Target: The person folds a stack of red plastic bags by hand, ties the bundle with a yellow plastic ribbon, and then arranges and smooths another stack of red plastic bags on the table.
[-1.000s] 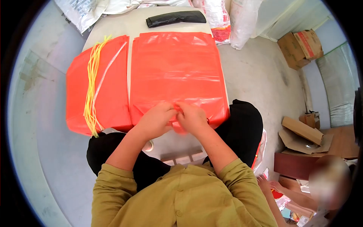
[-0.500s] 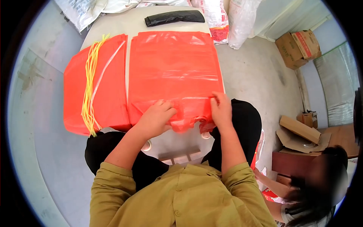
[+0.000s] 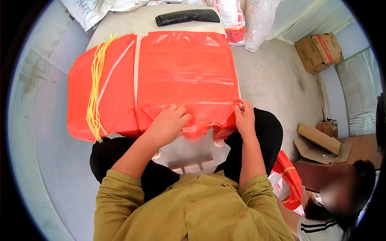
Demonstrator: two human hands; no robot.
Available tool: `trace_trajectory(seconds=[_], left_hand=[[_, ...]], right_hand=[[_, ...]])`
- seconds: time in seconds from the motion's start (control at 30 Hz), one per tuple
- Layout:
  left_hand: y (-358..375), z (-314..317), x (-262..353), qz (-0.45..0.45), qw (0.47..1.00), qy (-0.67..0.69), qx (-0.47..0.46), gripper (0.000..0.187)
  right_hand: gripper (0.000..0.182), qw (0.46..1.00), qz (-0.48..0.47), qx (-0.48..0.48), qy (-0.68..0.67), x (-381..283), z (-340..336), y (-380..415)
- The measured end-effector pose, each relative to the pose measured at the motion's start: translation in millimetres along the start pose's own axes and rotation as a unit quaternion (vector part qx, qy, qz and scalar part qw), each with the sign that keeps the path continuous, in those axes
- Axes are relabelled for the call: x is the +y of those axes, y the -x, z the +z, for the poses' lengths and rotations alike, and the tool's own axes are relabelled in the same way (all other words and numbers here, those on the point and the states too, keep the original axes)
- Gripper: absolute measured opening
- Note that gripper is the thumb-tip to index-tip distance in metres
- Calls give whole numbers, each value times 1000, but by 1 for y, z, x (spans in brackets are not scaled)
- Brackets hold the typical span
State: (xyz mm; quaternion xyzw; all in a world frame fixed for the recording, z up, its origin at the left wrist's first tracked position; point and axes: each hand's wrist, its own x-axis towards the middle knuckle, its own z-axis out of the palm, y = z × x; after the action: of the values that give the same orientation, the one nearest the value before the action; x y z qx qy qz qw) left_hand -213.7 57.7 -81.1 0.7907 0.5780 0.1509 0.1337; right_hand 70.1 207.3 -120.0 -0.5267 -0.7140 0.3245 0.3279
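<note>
A stack of red plastic bags (image 3: 187, 72) lies on a pale table, its near edge crumpled and hanging over the front. My left hand (image 3: 171, 122) rests on the near left part of the top bag, fingers curled on the film. At the near right corner, my right hand (image 3: 244, 114) pinches the bag's edge between thumb and fingers. Beside this stack on the left lies a second red stack (image 3: 116, 88), with yellow strings (image 3: 95, 92) and a pale strip across it.
A black rolled bag (image 3: 187, 17) lies at the table's (image 3: 132, 20) far end. White sacks (image 3: 257, 24) stand behind. Cardboard boxes (image 3: 319, 52) are on the right floor. Another person (image 3: 321, 227) at lower right has a red bundle (image 3: 288, 174) by their hand.
My right hand has moved right with the bag's corner, and the near edge is spread wider. My left hand has barely moved. The red bundle has come into view beside the other person.
</note>
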Motion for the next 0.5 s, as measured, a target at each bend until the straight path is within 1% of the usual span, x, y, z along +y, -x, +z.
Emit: trace_trajectory(seconds=[0.17, 0.27, 0.37, 0.5], left_hand=[[0, 0, 1, -12, 999, 26, 15, 44], [0, 2, 1, -17, 999, 40, 26, 34], [0, 5, -2, -23, 997, 60, 47, 25], [1, 7, -4, -15, 994, 79, 78, 19]], right_hand=[[35, 999, 12, -4, 30, 5, -5, -4], [37, 999, 40, -5, -33, 8, -6, -4], [43, 989, 94, -38, -104, -1, -12, -2], [55, 976, 103, -129, -141, -22, -23, 5]])
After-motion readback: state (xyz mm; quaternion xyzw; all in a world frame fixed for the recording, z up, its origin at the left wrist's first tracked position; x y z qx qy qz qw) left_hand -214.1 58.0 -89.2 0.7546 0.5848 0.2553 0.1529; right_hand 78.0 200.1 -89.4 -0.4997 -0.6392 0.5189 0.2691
